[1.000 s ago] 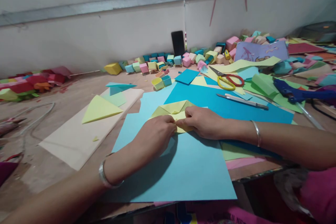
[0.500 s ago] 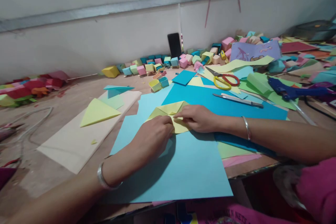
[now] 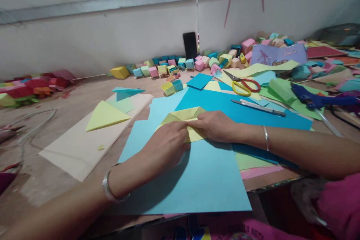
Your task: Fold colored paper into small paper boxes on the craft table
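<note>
A partly folded yellow paper [image 3: 184,114] lies on a large light blue sheet [image 3: 202,180] in the middle of the table. My left hand [image 3: 165,144] presses its fingertips on the near left part of the yellow paper, fingers curled. My right hand [image 3: 215,125] pinches the paper's near right fold, fingertips meeting those of the left hand. Each wrist wears a silver bangle. The near half of the yellow paper is hidden under both hands.
A yellow folded triangle [image 3: 105,116] lies on a cream sheet [image 3: 81,150] at left. Scissors [image 3: 243,84], a utility knife [image 3: 258,107] and a blue glue gun [image 3: 317,99] lie at right on coloured paper. Paper cubes [image 3: 168,69] and a black phone [image 3: 190,45] line the wall.
My hands have stayed on the yellow paper; the right hand's fingers slid a little along the fold toward the left hand. The view shifted slightly.
</note>
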### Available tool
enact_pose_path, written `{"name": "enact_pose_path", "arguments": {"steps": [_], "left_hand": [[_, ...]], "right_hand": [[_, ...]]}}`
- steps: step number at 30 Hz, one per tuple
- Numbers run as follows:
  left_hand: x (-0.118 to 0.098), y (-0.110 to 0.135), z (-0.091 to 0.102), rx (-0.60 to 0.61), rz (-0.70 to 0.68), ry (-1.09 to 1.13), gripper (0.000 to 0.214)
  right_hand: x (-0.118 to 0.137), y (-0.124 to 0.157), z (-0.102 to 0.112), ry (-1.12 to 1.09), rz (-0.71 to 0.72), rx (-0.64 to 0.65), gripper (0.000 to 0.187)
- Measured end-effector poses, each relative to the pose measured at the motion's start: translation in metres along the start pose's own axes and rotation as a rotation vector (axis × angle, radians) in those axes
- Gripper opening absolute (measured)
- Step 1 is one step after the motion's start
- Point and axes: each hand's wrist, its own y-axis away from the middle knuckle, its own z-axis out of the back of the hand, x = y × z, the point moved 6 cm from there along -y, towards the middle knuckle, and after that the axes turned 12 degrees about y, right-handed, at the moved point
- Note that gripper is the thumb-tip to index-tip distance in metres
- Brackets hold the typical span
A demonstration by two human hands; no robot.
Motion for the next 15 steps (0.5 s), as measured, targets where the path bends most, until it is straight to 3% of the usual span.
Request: {"name": "enact_pose_path", "arguments": {"steps": [4, 10, 13, 15], "left_hand": [[0.0031, -0.0047, -0.0037, 0.051, 0.001, -0.033, 0.012], [0.0014, -0.0077, -0.0034, 0.043, 0.001, -0.051, 0.011], [-0.0005, -0.0047, -0.0027, 0.014, -0.005, -0.046, 0.012], [-0.0026, -0.0025, -0.0011, -0.028, -0.019, -0.047, 0.014]], "right_hand": [[0.0008, -0.0036, 0.0006, 0.024, -0.006, 0.084, 0.040], [0.0019, -0.0035, 0.0033, -0.021, -0.011, 0.063, 0.041], [0.0040, 0.0005, 0.0045, 0.009, 0.000, -0.016, 0.039], [0.0025, 0.0025, 0.0094, 0.038, 0.000, -0.150, 0.038]]}}
